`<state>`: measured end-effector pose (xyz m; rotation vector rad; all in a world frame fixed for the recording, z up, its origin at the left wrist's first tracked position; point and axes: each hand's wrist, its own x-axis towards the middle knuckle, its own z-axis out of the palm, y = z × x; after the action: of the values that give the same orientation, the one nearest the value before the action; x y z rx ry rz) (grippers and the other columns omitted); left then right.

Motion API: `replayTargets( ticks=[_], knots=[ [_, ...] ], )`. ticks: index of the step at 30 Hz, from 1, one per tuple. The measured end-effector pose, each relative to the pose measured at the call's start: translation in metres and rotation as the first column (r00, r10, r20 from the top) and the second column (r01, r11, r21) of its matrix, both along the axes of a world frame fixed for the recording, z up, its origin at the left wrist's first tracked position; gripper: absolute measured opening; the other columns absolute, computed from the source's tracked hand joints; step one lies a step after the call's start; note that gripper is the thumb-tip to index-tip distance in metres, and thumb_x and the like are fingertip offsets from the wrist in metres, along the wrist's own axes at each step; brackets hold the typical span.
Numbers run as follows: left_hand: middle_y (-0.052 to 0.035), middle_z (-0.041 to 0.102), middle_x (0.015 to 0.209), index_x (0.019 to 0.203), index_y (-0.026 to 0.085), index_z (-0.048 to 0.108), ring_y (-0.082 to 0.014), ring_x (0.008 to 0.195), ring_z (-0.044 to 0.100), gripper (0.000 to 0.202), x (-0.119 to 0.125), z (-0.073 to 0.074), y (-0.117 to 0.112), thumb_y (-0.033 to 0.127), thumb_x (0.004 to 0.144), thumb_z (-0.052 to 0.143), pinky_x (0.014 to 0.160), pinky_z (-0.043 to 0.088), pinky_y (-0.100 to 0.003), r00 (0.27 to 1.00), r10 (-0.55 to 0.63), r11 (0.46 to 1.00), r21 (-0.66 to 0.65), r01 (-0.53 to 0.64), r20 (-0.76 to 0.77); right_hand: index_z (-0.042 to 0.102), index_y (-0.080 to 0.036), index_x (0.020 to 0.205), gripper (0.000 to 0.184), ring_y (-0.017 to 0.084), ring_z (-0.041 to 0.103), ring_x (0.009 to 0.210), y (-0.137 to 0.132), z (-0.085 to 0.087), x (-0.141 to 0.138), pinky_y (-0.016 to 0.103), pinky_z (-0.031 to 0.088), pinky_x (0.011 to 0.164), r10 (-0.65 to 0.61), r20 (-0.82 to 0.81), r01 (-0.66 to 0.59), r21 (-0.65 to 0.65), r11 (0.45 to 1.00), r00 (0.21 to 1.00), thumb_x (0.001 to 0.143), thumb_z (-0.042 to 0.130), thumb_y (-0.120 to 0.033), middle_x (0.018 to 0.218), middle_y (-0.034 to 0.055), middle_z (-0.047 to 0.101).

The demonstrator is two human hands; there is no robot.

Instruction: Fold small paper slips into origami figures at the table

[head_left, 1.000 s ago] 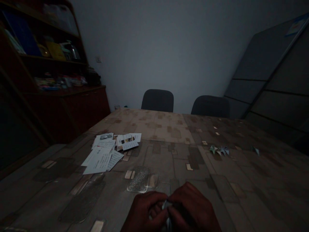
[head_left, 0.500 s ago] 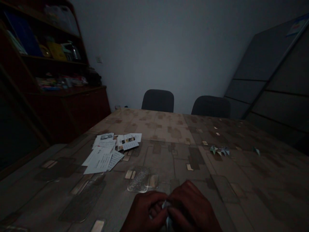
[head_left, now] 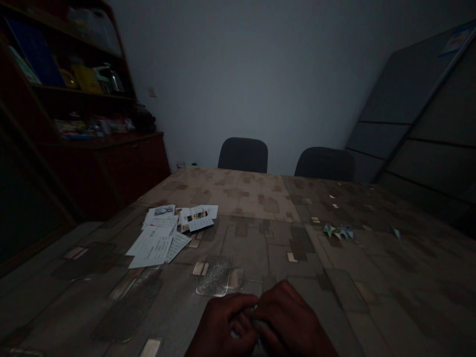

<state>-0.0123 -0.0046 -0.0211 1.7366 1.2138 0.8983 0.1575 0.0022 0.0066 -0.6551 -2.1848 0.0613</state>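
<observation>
At the bottom middle of the view, my left hand (head_left: 223, 327) and my right hand (head_left: 290, 322) are pressed together just above the patterned table (head_left: 260, 238). The fingers of both are curled and pinch a small pale folded piece of paper (head_left: 255, 311), of which only a sliver shows between the fingertips. Farther off on the right of the table lie a few small folded paper figures (head_left: 338, 231), and one more sits apart at the far right (head_left: 394, 231).
Loose white printed sheets (head_left: 167, 233) are spread on the table's left half. Two dark chairs (head_left: 243, 154) stand at the far edge. A dark wooden shelf unit (head_left: 74, 124) with books fills the left; grey panels (head_left: 420, 114) lean on the right wall. The room is dim.
My fingers have closed more tightly over the paper, so less of it shows than before. The hands stay in the same spot and nothing on the table has moved.
</observation>
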Motion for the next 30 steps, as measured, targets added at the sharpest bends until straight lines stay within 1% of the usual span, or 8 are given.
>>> replayTargets(
  ticks=[3,6,9,12,18,23,27,30],
  knots=[
    [-0.0033,0.072,0.069,0.09,0.011,0.079,-0.0142,0.056,0.063,0.047,0.0,0.0,0.0,-0.001,0.055,0.051,0.05,0.044,-0.017,1.0,0.002,0.999,-0.038,-0.001,0.016,0.065,-0.017,0.09,0.024,0.016,0.059,0.062,0.0,-0.002,0.0,0.027,0.047,0.058,-0.009,0.007,0.009,0.002,1.0,1.0,0.102,0.045,-0.021,0.074,0.0041,0.072],
    [-0.0038,0.072,0.07,0.089,0.011,0.078,-0.0143,0.058,0.063,0.043,0.0,0.0,0.001,0.0,0.057,0.051,0.05,0.044,-0.017,0.999,-0.014,0.997,-0.074,0.017,0.035,0.065,-0.017,0.087,0.024,0.016,0.057,0.061,-0.002,-0.005,0.0,0.027,0.046,0.057,-0.025,0.014,0.024,0.013,1.0,1.0,0.101,0.046,-0.02,0.071,0.0034,0.071],
    [-0.003,0.071,0.068,0.087,0.011,0.078,-0.0136,0.056,0.062,0.041,0.0,-0.002,0.001,0.001,0.057,0.052,0.049,0.043,-0.017,0.998,-0.016,0.999,-0.041,0.019,0.062,0.063,-0.018,0.08,0.03,0.016,0.055,0.06,-0.002,-0.007,0.001,0.027,0.044,0.056,-0.035,0.019,0.034,0.016,0.999,0.999,0.103,0.044,-0.021,0.067,0.0034,0.068],
    [-0.0037,0.072,0.068,0.09,0.01,0.078,-0.0144,0.055,0.064,0.045,0.0,-0.005,0.001,0.0,0.054,0.052,0.049,0.046,-0.017,0.999,0.004,1.0,0.01,-0.005,0.054,0.064,-0.017,0.084,0.03,0.017,0.057,0.064,-0.001,-0.006,0.001,0.027,0.045,0.059,-0.023,0.026,0.023,-0.005,1.0,0.999,0.103,0.042,-0.024,0.071,0.0045,0.069],
    [-0.0069,0.078,0.076,0.096,0.01,0.077,-0.0173,0.059,0.07,0.044,-0.001,0.0,-0.001,0.001,0.059,0.056,0.053,0.052,-0.019,1.0,-0.005,1.0,0.021,0.005,0.009,0.06,-0.018,0.08,0.039,0.017,0.055,0.063,0.001,-0.008,-0.002,0.027,0.044,0.059,-0.046,0.007,0.046,-0.04,0.998,0.999,0.106,0.034,-0.029,0.068,0.0039,0.065],
    [-0.0065,0.078,0.079,0.107,0.009,0.072,-0.0169,0.061,0.071,0.049,-0.003,-0.003,0.0,0.001,0.062,0.055,0.056,0.054,-0.02,0.999,-0.015,0.999,0.033,0.014,0.031,0.061,-0.019,0.093,0.022,0.019,0.057,0.071,-0.001,-0.012,0.0,0.029,0.045,0.062,-0.035,0.038,0.039,-0.126,0.991,0.999,0.103,0.042,-0.026,0.078,0.0055,0.067],
    [-0.0074,0.076,0.082,0.111,0.01,0.069,-0.0172,0.066,0.071,0.044,-0.006,-0.007,-0.001,0.004,0.069,0.056,0.06,0.055,-0.022,0.997,-0.026,0.998,0.054,0.022,0.077,0.058,-0.019,0.094,0.016,0.018,0.057,0.069,-0.002,-0.012,0.001,0.028,0.045,0.063,-0.023,-0.007,0.022,-0.111,0.994,1.0,0.099,0.043,-0.016,0.077,0.0037,0.066],
    [-0.0049,0.075,0.082,0.126,0.012,0.06,-0.015,0.065,0.07,0.054,-0.006,-0.007,-0.004,0.006,0.073,0.055,0.062,0.054,-0.021,0.988,-0.007,0.999,0.048,-0.001,0.155,0.057,-0.019,0.096,0.01,0.019,0.058,0.074,-0.002,-0.014,0.003,0.029,0.046,0.066,-0.039,-0.015,0.036,-0.17,0.985,0.999,0.092,0.051,-0.013,0.082,0.0042,0.065]
  ],
)
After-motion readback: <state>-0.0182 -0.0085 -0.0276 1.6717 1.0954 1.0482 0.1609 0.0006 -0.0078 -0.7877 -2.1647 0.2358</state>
